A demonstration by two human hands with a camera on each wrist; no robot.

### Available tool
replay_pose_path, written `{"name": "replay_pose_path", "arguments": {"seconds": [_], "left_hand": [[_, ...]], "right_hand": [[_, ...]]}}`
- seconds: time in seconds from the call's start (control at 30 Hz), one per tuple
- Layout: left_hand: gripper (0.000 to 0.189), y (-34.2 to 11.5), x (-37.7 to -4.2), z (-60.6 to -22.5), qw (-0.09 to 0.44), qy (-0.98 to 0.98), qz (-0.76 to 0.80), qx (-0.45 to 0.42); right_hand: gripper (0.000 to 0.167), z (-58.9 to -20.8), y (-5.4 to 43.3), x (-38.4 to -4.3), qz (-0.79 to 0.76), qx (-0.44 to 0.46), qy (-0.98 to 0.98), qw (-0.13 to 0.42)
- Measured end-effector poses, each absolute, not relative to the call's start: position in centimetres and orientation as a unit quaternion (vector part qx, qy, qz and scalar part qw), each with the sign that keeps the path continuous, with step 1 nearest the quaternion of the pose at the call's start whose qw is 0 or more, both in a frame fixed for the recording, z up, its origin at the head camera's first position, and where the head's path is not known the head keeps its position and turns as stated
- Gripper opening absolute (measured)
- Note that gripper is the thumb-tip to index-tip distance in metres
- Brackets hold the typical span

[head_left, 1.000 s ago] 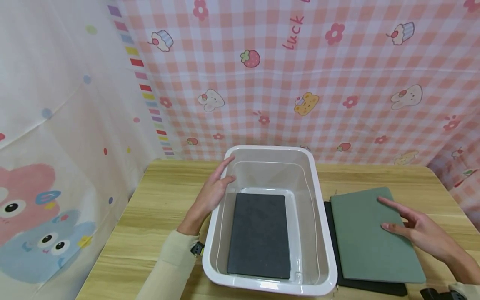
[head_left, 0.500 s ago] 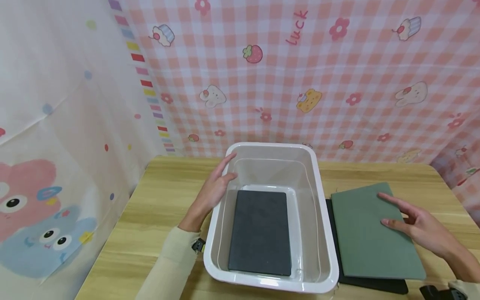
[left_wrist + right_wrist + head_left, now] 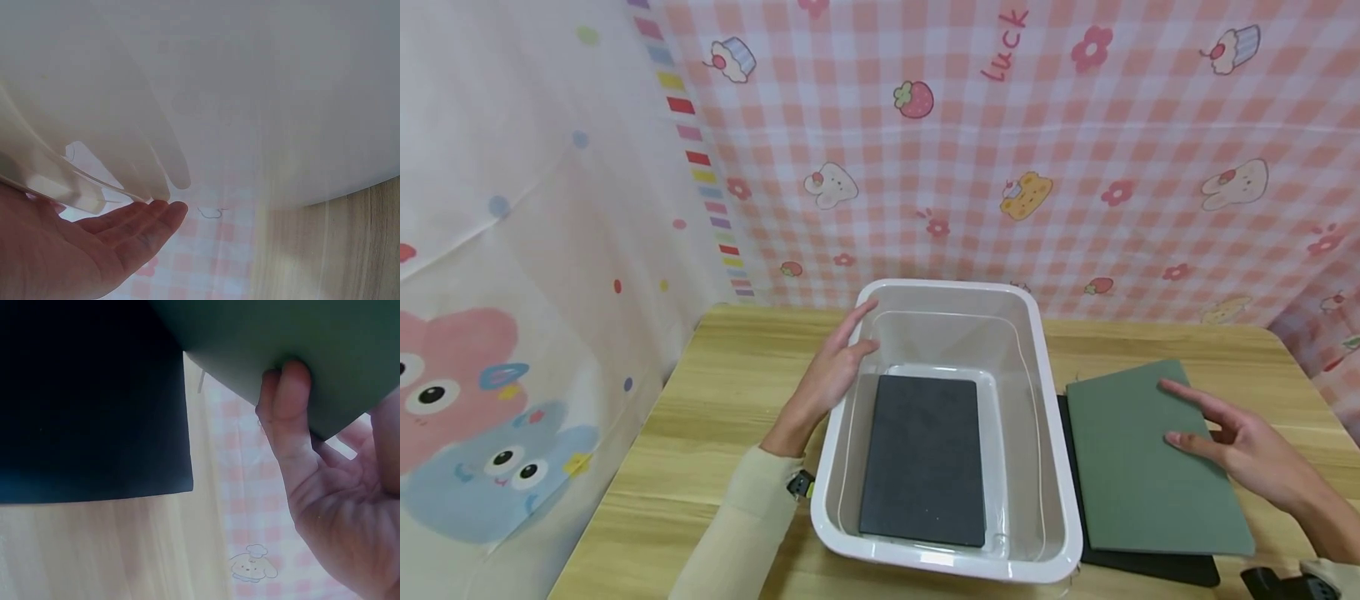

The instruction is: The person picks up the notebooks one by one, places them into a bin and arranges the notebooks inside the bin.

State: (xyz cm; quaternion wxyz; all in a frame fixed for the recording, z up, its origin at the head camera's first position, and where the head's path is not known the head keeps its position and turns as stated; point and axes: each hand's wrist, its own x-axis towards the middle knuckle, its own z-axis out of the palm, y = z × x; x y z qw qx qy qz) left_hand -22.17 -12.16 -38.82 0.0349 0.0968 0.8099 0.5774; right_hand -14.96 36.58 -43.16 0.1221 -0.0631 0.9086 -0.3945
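A white plastic bin stands mid-table in the head view, with a dark grey notebook flat on its floor. My left hand grips the bin's left rim, thumb over the inner side; the left wrist view shows fingers beneath the rim outside. On the right, my right hand holds a green notebook by its right edge, with thumb and index finger on top. From below, the right wrist view shows other fingers against its underside. A black notebook lies under the green one, mostly covered.
The wooden table extends left and right of the bin. A pink checked cloth hangs behind it, and a pale patterned curtain hangs at the left. The bin's right rim stands close beside the black notebook.
The head view has shifted, so the table and curtains sit slightly higher and further right. Both hands keep their holds on the bin and green notebook.
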Motion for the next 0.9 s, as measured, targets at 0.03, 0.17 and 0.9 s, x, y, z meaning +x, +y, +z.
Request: {"name": "replay_pose_path", "arguments": {"seconds": [0.03, 0.17, 0.9], "left_hand": [[0.057, -12.1, -22.2, -38.8, 0.035, 0.809, 0.579, 0.096], [0.057, -12.1, -22.2, -38.8, 0.037, 0.808, 0.581, 0.096], [0.056, -12.1, -22.3, -39.0, 0.037, 0.808, 0.580, 0.097]], "right_hand": [[0.079, -43.1, 36.6, -15.0, -0.393, -0.064, 0.909, 0.121], [0.079, -42.6, 36.5, -15.0, -0.389, -0.067, 0.912, 0.116], [0.076, -40.0, 36.1, -14.7, -0.382, -0.082, 0.917, 0.083]]}}
